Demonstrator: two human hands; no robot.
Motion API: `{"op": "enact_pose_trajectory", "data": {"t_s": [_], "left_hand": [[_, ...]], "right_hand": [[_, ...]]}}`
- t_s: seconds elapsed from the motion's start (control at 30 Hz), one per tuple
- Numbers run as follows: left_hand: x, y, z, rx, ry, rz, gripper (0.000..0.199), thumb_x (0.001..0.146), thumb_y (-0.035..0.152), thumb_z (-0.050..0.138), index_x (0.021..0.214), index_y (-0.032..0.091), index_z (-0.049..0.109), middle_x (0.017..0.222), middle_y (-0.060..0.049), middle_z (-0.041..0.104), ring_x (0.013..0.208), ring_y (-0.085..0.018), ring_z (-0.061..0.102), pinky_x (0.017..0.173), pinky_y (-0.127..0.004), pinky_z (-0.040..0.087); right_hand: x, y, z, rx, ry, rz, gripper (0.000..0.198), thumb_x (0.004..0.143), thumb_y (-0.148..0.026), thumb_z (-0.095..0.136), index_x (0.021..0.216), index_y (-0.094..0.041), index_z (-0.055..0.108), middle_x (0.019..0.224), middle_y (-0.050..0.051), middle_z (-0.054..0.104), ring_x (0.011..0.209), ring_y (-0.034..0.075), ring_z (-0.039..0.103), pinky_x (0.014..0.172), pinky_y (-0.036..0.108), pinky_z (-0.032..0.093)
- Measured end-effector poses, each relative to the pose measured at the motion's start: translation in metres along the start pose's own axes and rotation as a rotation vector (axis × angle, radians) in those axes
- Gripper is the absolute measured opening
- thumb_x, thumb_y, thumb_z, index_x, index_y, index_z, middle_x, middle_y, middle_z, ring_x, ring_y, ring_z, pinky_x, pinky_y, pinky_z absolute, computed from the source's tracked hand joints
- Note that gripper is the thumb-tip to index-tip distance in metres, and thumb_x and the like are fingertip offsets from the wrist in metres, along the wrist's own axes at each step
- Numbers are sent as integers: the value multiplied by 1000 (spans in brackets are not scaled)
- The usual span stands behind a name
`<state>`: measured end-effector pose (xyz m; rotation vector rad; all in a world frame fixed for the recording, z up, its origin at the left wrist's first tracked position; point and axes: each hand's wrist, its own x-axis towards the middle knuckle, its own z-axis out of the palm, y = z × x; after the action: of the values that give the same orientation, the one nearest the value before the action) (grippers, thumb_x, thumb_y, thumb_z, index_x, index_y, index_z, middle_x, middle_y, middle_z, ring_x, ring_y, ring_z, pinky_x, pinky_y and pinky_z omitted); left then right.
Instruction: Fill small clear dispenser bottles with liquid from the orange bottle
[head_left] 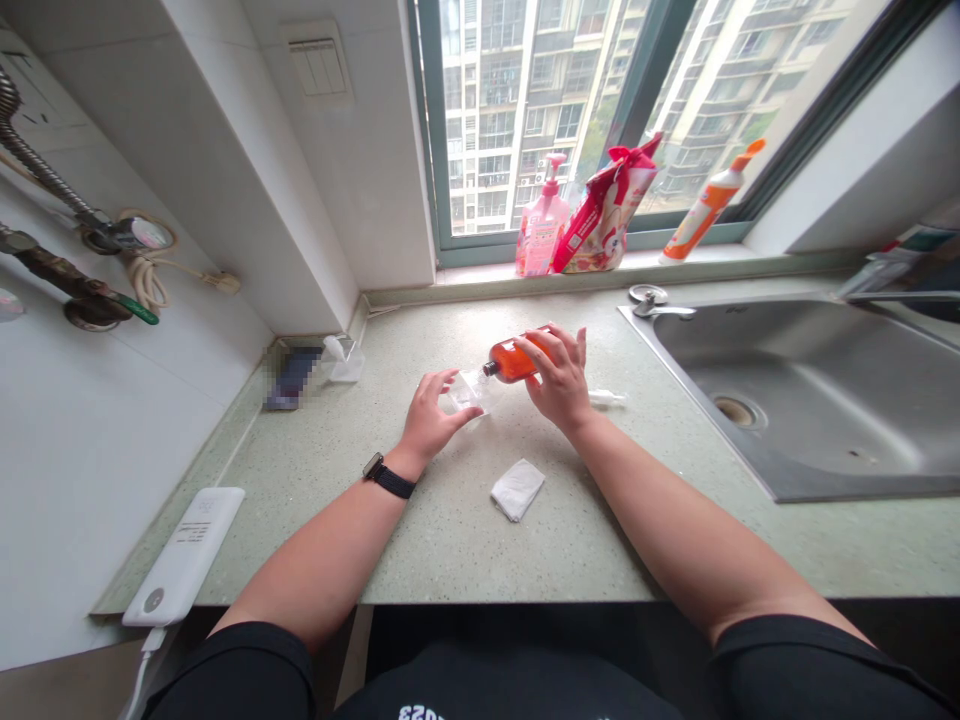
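Orange bottle (510,363) within right-hand fingers (537,356)

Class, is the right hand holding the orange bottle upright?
No, the right hand holds the orange bottle tipped sideways, its neck towards the left hand.

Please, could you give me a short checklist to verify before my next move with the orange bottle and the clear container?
1. Orange bottle gripped: ok, in the right hand.
2. Clear container steadied: ok, between the thumb and fingers of the left hand.
3. Bottle's neck directed at the container: ok, the bottle is tipped over with its neck toward it.
4. Liquid coming out: cannot tell, too small to see.
5. White folded tissue near the hands: ok, on the countertop.
6. Power bank well back from the counter's edge: not ok, its near end is at the edge.
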<state>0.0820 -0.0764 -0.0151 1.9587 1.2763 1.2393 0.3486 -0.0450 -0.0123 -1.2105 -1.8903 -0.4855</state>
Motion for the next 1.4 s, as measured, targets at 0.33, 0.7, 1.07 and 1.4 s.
{"op": "enact_pose_trajectory", "data": {"t_s": [0.33, 0.7, 1.07, 1.4], "left_hand": [[0, 1, 0, 7, -1, 10, 76, 78, 55, 93, 141, 27, 63, 130, -11, 65, 113, -29, 71, 100, -49, 61], [0, 2, -1, 14, -2, 11, 75, 78, 53, 94, 141, 27, 63, 129, -11, 65, 113, -29, 71, 101, -48, 61], [0, 1, -1, 12, -4, -3, 76, 77, 56, 93, 141, 27, 63, 130, -11, 65, 114, -29, 71, 100, -49, 61], [0, 3, -1, 23, 1, 25, 74, 78, 53, 93, 140, 27, 63, 129, -10, 65, 114, -28, 71, 101, -47, 61]], "right_hand": [[0, 0, -1, -20, -23, 6, 70, 92, -10, 61, 154, -40, 52, 148, 4, 63, 151, 34, 45, 133, 73, 18], [0, 0, 0, -8, -4, 4, 74, 91, -8, 61, 156, -42, 49, 149, 3, 63, 152, 33, 44, 133, 72, 17], [1, -2, -2, -15, -35, 13, 77, 91, -7, 60, 157, -44, 48, 150, 2, 62, 152, 34, 44, 133, 74, 15], [1, -2, -2, -15, -41, 17, 75, 92, -8, 60, 157, -43, 50, 150, 3, 62, 153, 35, 43, 133, 75, 15]]}}
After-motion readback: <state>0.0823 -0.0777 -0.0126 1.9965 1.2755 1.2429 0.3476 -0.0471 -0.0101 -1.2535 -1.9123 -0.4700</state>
